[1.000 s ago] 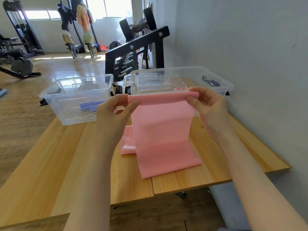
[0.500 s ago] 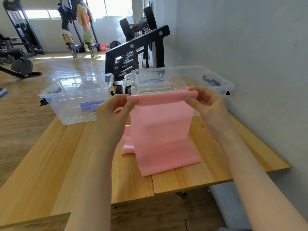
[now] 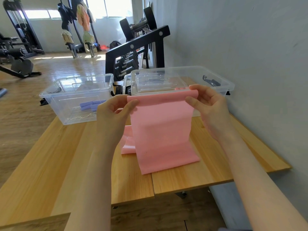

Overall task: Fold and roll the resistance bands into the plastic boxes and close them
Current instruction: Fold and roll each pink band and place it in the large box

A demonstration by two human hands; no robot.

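Pink resistance band (image 3: 160, 129): flat, smooth, matte; top edge pinched by left hand (image 3: 115, 112) and right hand (image 3: 210, 105), lower end draped on wooden table (image 3: 191, 177) at 6 o'clock of clear lidded box (image 3: 181, 80).

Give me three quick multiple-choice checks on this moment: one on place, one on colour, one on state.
1. Where are the purple rolls?
A. in the left clear box
B. on the table
C. in a hand

2. What colour is the held band?
A. blue
B. pink
C. green

3. How is the band held?
A. left hand only
B. lying untouched
C. both hands pinch its top edge

Answers:
1 A: purple rolls lie inside the left clear box.
2 B: the band is pink.
3 C: left hand and right hand pinch the top corners; its lower end rests on the table.
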